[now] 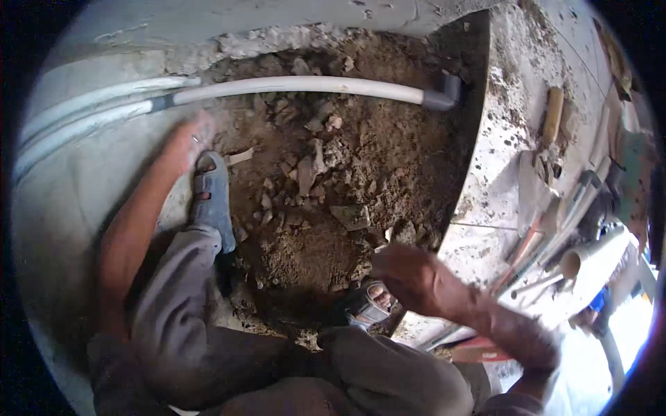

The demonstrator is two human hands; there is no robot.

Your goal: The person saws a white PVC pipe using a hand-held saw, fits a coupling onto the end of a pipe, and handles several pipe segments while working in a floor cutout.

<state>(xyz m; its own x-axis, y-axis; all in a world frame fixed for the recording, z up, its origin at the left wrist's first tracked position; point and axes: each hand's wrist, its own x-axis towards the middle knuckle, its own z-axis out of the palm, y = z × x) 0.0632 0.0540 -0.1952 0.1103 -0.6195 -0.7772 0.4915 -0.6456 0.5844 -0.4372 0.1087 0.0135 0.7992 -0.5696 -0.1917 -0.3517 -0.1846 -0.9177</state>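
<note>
My left hand [193,142] is at the left edge of a dug-out patch of brown soil and rubble [409,159], just below a white plastic pipe [277,84] and beside my left sandal [214,197]. Its fingers are smeared by motion, so their grip does not show. Over the near right part of the soil hangs my right hand [409,274], curled closed above my right sandal [371,305]. What it holds, if anything, is hidden. A pale flat shard [351,217] lies on the soil ahead of it.
A dark grey elbow fitting [444,93] caps the pipe's right end. Pale, soil-spattered tiles [479,201] border the pit. On them lie a wooden-handled trowel [552,118], a short white pipe [590,260] and several long tools. A grey wall [208,17] stands along the far side.
</note>
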